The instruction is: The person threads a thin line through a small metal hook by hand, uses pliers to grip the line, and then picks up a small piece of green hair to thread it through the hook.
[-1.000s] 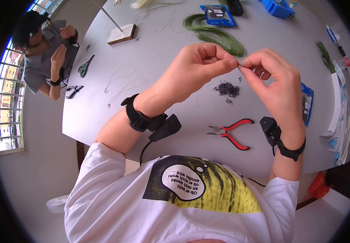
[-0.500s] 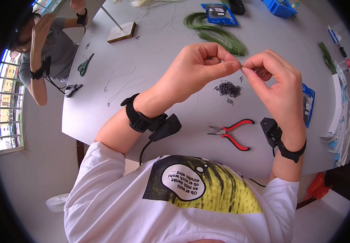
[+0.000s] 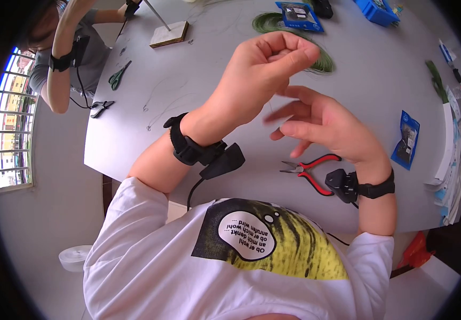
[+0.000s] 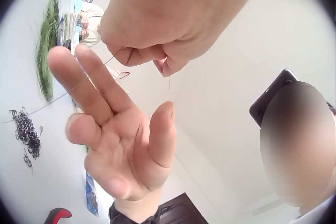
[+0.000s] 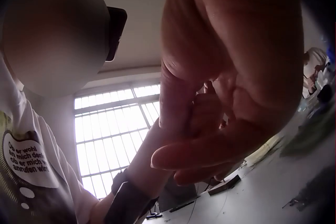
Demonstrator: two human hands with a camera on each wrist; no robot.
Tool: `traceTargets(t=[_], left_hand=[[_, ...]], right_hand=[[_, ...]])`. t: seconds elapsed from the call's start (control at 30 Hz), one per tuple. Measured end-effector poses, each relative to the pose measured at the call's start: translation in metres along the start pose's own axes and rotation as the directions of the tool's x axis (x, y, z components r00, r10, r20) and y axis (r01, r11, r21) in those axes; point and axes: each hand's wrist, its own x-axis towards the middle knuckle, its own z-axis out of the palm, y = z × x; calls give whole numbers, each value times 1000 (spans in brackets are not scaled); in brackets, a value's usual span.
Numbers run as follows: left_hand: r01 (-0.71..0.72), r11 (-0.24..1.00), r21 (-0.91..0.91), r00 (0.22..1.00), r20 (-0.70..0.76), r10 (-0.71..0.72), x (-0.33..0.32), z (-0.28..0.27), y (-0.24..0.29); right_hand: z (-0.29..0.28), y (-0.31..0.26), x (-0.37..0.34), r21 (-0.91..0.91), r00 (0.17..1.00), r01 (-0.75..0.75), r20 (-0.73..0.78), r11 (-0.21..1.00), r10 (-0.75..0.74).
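Observation:
The left hand (image 3: 257,77) is raised over the table with its fingers curled, and in the left wrist view it (image 4: 168,19) pinches a thin line (image 4: 39,109). Below it, the right hand (image 3: 329,125) has its fingers spread and bent; in the left wrist view its palm (image 4: 123,145) shows nothing gripped. The line passes close to its fingertips; whether they touch it I cannot tell. A pile of small dark metal pieces (image 4: 27,133) lies on the table, hidden behind the right hand in the head view. Red-handled pliers (image 3: 318,184) lie beneath the right wrist.
Green strands (image 3: 324,63) and a blue packet (image 3: 299,16) lie at the back, near a blue box (image 3: 377,13). Another packet (image 3: 405,140) is to the right. Left are a rod's wooden base (image 3: 169,34), green scissors (image 3: 117,77), dark pliers (image 3: 101,108) and another person (image 3: 60,64).
The right hand has parted from the left fingertips, moved down and left, and spread its fingers. The left hand has risen slightly, and the head view has shifted. The other person's arms have moved.

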Motion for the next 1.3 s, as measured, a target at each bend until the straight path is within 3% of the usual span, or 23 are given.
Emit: traceTargets(t=[0.1,0.13,0.17,0.23,0.3,0.37,0.4,0.47,0.53,0.6,0.63,0.7,0.73,0.77,0.8,0.83,0.87,0.93,1.13,1.3], left_hand=[[-8,1000,5,1000,-6,8,2,-8,3],[-10,999,35,1000,-13,11,5,-10,2],[-24,999,34,1000,-7,24,6,-12,1],[-76,977,198,997,-9,79,8,-13,0],[-61,975,212,998,2,62,8,-13,0],[-29,973,228,1000,10,28,8,-13,-1],[-18,971,237,1000,6,17,8,-13,-2],[-3,969,248,1000,5,2,8,-12,-2],[8,969,246,1000,7,-10,8,-12,-3],[4,969,248,1000,12,-7,8,-12,-5],[-4,969,247,1000,14,1,9,-13,-6],[7,967,255,1000,18,-12,8,-13,-5],[17,965,262,999,22,-23,8,-14,-5],[17,965,261,999,21,-24,8,-15,-5],[14,963,269,999,35,-25,8,-15,-6],[10,961,277,998,50,-25,9,-16,-7],[9,961,277,998,51,-24,9,-16,-8],[0,973,229,992,120,-28,8,-14,-9],[100,944,314,981,130,-147,4,-7,-5],[98,941,322,977,148,-153,3,-6,-5]], right_hand=[[-13,-11,-9,-140,997,-11,-74,990,1],[-22,-17,-14,-237,992,-28,-125,971,-2],[-24,-20,-20,-286,962,20,-254,958,-96],[-49,-29,-41,-280,941,85,-293,956,-169],[-63,-35,-51,-268,915,148,-327,952,-234],[-70,-35,-53,-90,792,522,-316,848,-522],[-74,-37,-55,-91,790,524,-318,847,-524],[-82,-38,-58,250,808,582,-283,774,-517],[-98,-34,-56,362,822,569,-232,739,-520],[-110,-31,-49,669,789,397,100,628,-606],[-111,-32,-51,670,790,397,99,627,-605],[-103,-38,-56,557,829,491,-63,670,-555],[-99,-37,-58,558,830,489,-63,670,-554],[-94,-36,-59,202,817,568,-259,798,-516],[-91,-35,-59,-175,731,502,-439,847,-523],[-90,-32,-56,-272,705,403,-517,874,-486],[-84,-32,-53,-274,704,403,-517,873,-487],[-68,-35,-47,-436,736,187,-531,880,-420],[-50,-35,-35,-439,788,152,-488,886,-377],[-42,-31,-33,-440,786,149,-490,886,-376]])
